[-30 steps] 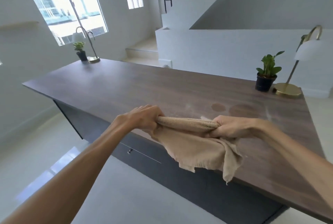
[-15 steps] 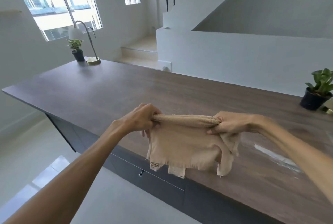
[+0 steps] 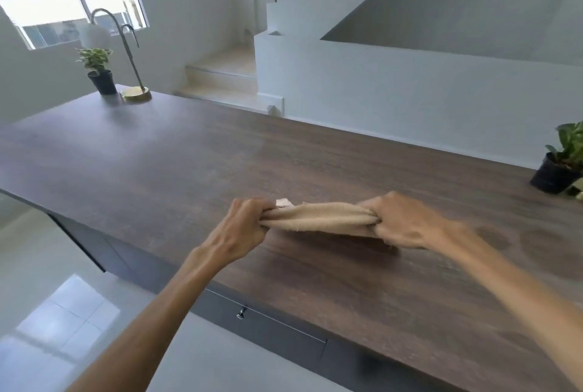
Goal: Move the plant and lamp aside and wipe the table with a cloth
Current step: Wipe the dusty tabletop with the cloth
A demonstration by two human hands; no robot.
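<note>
Beige cloth (image 3: 318, 218) stretched between gripping left hand (image 3: 243, 227) and right hand (image 3: 400, 223); lay it flat on the table (image 3: 157, 164), then sweep toward nine o'clock.

Table (image 3: 195, 170): dark wood-grain top, matt with a faint sheen; drawer front below in smooth dark panel with a small shiny metal knob (image 3: 241, 313). Cloth (image 3: 318, 218): beige terry-like fabric, rough and napped. Lamp (image 3: 134, 76): brass-toned metal stem and polished base, frosted white shade. Plant pots (image 3: 103, 81): black, matt. Floor (image 3: 63, 312): glossy tiles.
</note>
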